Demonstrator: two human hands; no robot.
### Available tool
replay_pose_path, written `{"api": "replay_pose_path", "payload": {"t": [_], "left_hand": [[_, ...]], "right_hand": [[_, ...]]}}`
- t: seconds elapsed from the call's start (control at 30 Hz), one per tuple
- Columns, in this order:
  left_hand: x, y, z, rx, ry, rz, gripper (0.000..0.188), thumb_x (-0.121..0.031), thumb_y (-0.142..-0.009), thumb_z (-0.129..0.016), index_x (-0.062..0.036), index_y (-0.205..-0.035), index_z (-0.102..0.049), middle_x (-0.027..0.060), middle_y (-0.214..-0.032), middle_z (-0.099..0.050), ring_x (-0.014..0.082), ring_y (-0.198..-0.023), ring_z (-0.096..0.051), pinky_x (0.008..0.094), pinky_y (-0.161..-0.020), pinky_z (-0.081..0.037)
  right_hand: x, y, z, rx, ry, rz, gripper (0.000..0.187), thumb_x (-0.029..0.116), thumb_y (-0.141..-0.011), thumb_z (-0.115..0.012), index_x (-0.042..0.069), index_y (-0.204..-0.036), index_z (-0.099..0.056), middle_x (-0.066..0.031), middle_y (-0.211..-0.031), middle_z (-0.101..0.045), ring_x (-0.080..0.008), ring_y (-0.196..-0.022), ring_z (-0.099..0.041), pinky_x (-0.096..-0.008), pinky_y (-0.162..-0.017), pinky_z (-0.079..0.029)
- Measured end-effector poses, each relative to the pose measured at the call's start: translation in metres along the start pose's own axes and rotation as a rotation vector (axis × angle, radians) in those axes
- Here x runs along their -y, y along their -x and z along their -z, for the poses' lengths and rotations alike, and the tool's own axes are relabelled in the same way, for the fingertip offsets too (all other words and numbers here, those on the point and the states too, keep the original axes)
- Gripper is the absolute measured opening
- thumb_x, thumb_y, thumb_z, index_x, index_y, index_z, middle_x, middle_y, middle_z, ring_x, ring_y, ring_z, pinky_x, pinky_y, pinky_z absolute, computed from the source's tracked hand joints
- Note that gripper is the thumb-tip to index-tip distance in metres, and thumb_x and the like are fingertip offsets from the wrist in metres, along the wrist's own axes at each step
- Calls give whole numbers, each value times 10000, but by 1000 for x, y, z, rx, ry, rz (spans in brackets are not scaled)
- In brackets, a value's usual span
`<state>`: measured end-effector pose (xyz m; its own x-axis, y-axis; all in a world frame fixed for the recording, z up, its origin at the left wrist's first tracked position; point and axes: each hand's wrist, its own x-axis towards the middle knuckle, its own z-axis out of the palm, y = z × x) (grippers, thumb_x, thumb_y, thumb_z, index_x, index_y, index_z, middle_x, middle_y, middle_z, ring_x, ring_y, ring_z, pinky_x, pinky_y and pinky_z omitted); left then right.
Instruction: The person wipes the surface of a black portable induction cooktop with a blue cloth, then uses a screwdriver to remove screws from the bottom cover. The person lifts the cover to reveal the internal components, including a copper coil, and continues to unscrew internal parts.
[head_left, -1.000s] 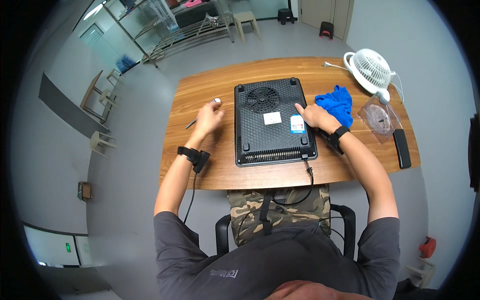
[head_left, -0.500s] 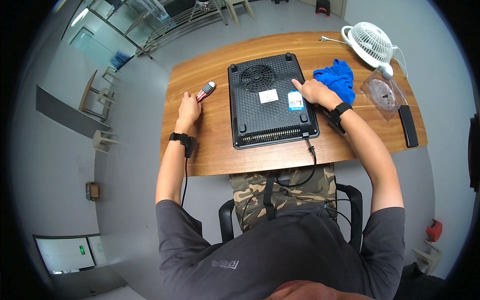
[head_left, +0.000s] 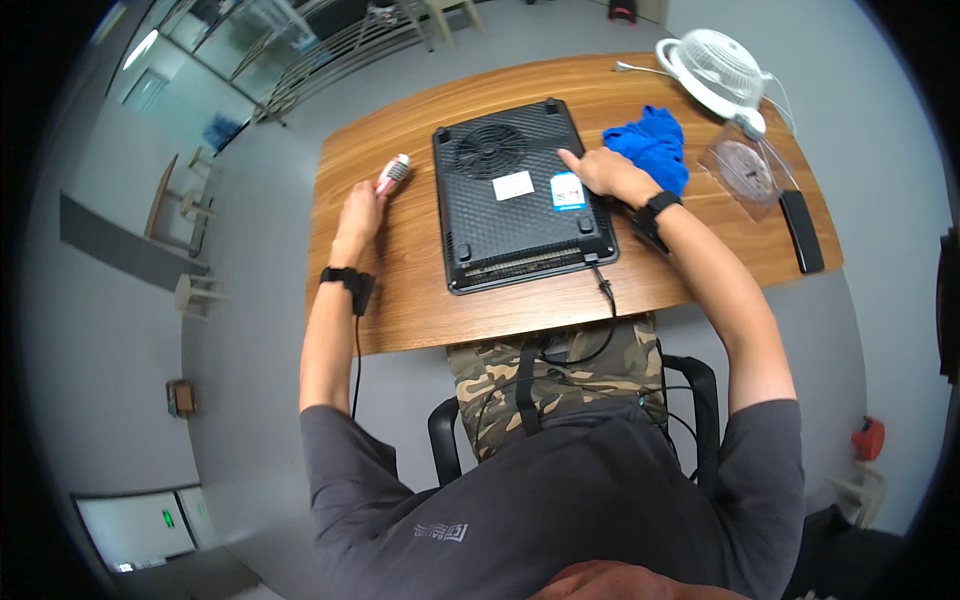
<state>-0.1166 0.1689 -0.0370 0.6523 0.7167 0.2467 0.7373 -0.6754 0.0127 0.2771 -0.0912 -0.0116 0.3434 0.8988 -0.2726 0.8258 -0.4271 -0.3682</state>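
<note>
An induction cooker [head_left: 510, 222] lies bottom-up on the table, its black underside showing a round fan vent, small feet and two labels. My right hand [head_left: 612, 178] grips its right edge, thumb extended over the underside and the other fingers partly hidden. To the left of the cooker, my left hand [head_left: 360, 212] is closed round the handle of a small brush [head_left: 393, 174], reddish with a white tip and a grey dotted head. The brush points away from me and stays apart from the cooker. A blue cloth [head_left: 650, 145] lies crumpled beyond my right hand.
At the wooden table's [head_left: 400, 300] far right stand a white fan [head_left: 715, 70] and a clear plastic bag [head_left: 742, 168] with something round inside. A long black object [head_left: 801, 232] lies by the right edge. A black cord [head_left: 607, 300] runs from the cooker over the near edge.
The brush has turned in my left hand, showing a different side. My right hand keeps its hold on the cooker. The whole view has shifted slightly.
</note>
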Motion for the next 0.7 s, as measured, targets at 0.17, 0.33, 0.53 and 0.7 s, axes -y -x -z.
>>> {"api": "replay_pose_path", "payload": {"t": [0.17,0.33,0.53,0.7], "left_hand": [[-88,-10,84,-117,382,-7,238,-201,-979,-679,26,-1030,-632,167,-848,-680,296,-735,-672,419,-675,-535],[-191,9,117,220,1019,-90,268,-195,-994,-686,-9,-1153,-573,16,-808,-665,93,-673,-645,238,-567,-511],[-290,30,117,501,1166,-265,324,-146,-964,-700,43,-1147,-511,104,-945,-703,149,-739,-712,288,-621,-606],[-325,28,110,429,1075,-319,299,-176,-925,-757,30,-1070,-597,97,-838,-726,162,-742,-717,309,-645,-586]], "right_hand": [[-3,7,4,21,-4,-28,858,645,-1055,-210,-30,-1146,-731,-268,-1182,-700,-439,-1133,-653,-498,-1006,-498],[-3,12,5,-2,9,6,842,642,-1057,-220,-16,-1144,-738,-261,-1177,-705,-432,-1129,-659,-497,-1008,-500],[4,18,6,-27,-15,-35,820,648,-1053,-234,11,-1185,-733,-249,-1211,-699,-418,-1168,-650,-489,-1018,-504],[-17,12,-1,-29,49,150,686,565,-1060,-324,29,-1211,-724,-249,-1230,-691,-417,-1152,-663,-484,-987,-530]]}}
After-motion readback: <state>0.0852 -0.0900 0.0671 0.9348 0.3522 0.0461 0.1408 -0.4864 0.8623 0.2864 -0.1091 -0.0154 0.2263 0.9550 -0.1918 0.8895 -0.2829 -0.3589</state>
